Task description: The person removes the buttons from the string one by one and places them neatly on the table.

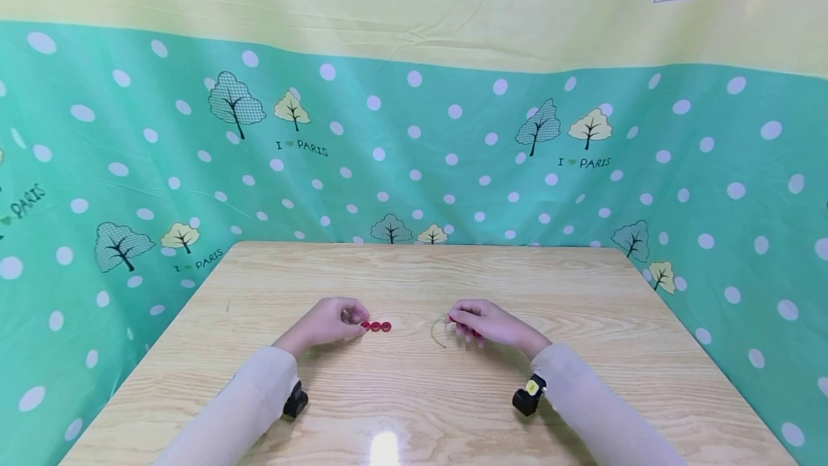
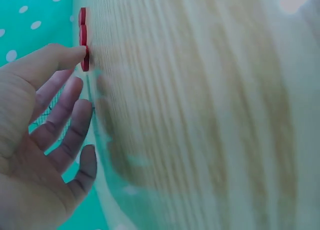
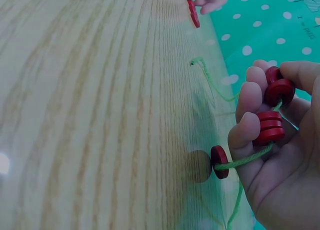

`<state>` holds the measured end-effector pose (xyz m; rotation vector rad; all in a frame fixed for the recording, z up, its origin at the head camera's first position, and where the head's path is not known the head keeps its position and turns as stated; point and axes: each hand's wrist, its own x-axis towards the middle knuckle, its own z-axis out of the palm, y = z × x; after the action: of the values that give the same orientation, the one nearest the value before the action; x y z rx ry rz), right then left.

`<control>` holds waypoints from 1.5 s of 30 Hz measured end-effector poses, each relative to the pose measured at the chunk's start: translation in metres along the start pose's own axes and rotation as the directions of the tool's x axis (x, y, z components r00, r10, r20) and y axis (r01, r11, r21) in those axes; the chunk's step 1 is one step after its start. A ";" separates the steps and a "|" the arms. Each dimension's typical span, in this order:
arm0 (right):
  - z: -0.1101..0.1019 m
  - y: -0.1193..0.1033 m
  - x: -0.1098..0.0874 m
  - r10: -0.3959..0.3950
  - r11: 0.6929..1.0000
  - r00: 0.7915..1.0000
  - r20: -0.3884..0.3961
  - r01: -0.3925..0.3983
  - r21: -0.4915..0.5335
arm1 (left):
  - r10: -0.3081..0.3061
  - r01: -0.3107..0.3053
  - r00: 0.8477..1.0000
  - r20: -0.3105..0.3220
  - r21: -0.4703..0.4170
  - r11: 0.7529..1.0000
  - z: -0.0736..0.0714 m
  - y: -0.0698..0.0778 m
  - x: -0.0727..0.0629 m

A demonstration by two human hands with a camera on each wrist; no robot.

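Observation:
Three red buttons (image 1: 376,326) lie in a row on the wooden table. My left hand (image 1: 338,321) is at the left end of that row, its thumb touching the nearest button (image 2: 85,60) and its other fingers loosely bent; the index fingertip is hidden behind the thumb. Farther right, my right hand (image 1: 485,322) is held over the table. Its thumb and fingers pinch a red button (image 3: 280,92) on a green string (image 3: 245,161). More threaded buttons (image 3: 270,127) rest against its fingers, and one button (image 3: 219,162) hangs lower on the string.
The wooden table (image 1: 414,272) meets a green and yellow dotted curtain (image 1: 414,157) behind and at both sides. A free end of string (image 1: 438,336) curves out left of my right hand. Small black cameras (image 1: 529,395) sit at my wrists.

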<state>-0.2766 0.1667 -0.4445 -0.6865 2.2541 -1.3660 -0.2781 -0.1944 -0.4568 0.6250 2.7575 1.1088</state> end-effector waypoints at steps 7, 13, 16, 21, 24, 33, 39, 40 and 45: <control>0.000 0.002 0.001 -0.010 1.000 1.000 0.003 0.010 0.004 | 0.018 -0.018 0.999 -0.030 -0.006 1.000 0.002 0.015 0.005; 0.001 0.003 0.001 -0.007 1.000 1.000 -0.003 0.007 0.003 | 0.074 -0.074 0.997 -0.008 -0.008 0.997 0.003 0.031 0.009; 0.001 0.002 0.002 -0.003 1.000 1.000 -0.004 0.003 -0.003 | 0.107 -0.107 0.994 0.006 -0.017 0.994 0.004 0.036 0.011; 0.001 0.002 0.001 -0.006 1.000 1.000 -0.004 0.006 -0.008 | 0.154 -0.154 0.988 0.013 -0.028 0.988 0.008 0.044 0.016; 0.001 0.002 0.001 -0.010 1.000 1.000 -0.004 0.010 -0.011 | 0.175 -0.175 0.984 0.020 -0.031 0.984 0.012 0.050 0.020; 0.003 0.006 0.002 0.011 1.000 1.000 -0.006 -0.011 -0.014 | 0.259 -0.259 0.966 0.020 -0.010 0.966 0.028 0.065 0.032; 0.005 0.003 0.004 -0.005 1.000 1.000 -0.003 0.005 -0.026 | 0.296 -0.295 0.955 0.022 -0.007 0.955 0.039 0.078 0.039; 0.005 0.002 0.004 -0.007 1.000 1.000 -0.002 0.007 -0.026 | 0.302 -0.302 0.953 0.025 -0.006 0.953 0.040 0.081 0.040; 0.007 -0.001 0.006 -0.015 1.000 1.000 0.009 0.015 -0.024 | 0.327 -0.327 0.945 0.032 -0.006 0.945 0.046 0.092 0.043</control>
<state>-0.2778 0.1580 -0.4472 -0.7175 2.2663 -1.3420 -0.2751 -0.0871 -0.4251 1.1231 2.6886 1.1426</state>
